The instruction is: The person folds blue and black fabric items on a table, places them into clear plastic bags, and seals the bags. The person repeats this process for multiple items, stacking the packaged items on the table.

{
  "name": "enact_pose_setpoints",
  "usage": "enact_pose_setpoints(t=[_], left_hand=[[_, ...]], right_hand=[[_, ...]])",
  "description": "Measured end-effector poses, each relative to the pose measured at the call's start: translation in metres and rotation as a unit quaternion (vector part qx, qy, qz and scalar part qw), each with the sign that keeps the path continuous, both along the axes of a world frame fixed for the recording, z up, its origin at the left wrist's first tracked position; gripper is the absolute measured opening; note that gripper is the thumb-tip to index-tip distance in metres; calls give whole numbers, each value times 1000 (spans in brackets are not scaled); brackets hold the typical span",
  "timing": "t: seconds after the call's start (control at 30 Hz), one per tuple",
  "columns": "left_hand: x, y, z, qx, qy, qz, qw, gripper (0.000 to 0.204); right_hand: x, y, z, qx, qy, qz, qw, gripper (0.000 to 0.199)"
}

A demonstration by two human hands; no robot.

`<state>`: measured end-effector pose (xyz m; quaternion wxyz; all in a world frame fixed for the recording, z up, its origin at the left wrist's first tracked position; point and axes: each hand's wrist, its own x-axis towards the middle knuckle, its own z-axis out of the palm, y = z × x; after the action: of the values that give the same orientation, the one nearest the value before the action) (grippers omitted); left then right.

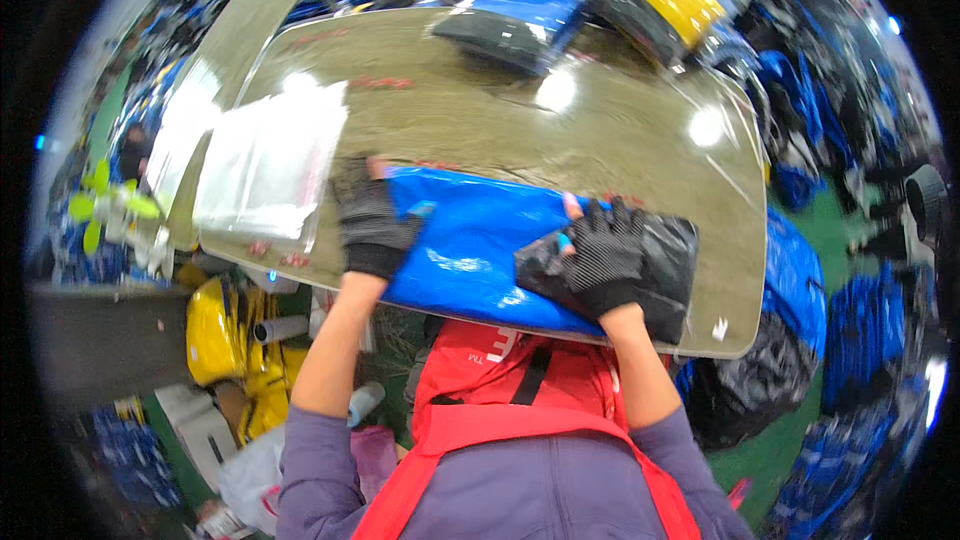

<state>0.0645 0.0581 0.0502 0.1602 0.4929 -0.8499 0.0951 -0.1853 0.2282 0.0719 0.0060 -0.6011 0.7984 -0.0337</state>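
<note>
A glossy blue and black sheet-like piece (455,240), folded, lies along the near edge of the table. Its left part is blue, and a black section (675,265) is turned over at the right. My left hand (375,225), in a dark fingerless glove, rests along its left edge with fingers stretched forward and the thumb apart. On the black section lies my right hand (605,250), gloved alike, pressing down with spread fingers. Its palm side is hidden. What kind of article the piece is, I cannot tell.
Clear plastic bags (265,165) lie stacked at the table's left. Bagged blue, black and yellow packs (515,20) pile along its far edge. A small green fan (110,202) stands left. Blue and black material (765,370) is heaped beside the right edge, yellow pieces (215,330) below left.
</note>
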Motion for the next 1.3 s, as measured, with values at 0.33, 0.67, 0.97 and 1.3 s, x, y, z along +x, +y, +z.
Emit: enact_pose_setpoints(t=[0.33, 0.67, 0.97, 1.3], left_hand=[[72, -50, 7, 541, 321, 66, 774, 82], [51, 28, 86, 625, 531, -13, 572, 61], [-161, 114, 75, 275, 174, -488, 810, 65], [-242, 127, 26, 117, -88, -446, 883, 46]], right_hand=[[51, -36, -26, 16, -57, 11, 998, 64], [83, 41, -69, -343, -77, 76, 933, 35], [73, 69, -109, -19, 797, -5, 604, 31], [61, 93, -104, -95, 491, 55, 864, 27]])
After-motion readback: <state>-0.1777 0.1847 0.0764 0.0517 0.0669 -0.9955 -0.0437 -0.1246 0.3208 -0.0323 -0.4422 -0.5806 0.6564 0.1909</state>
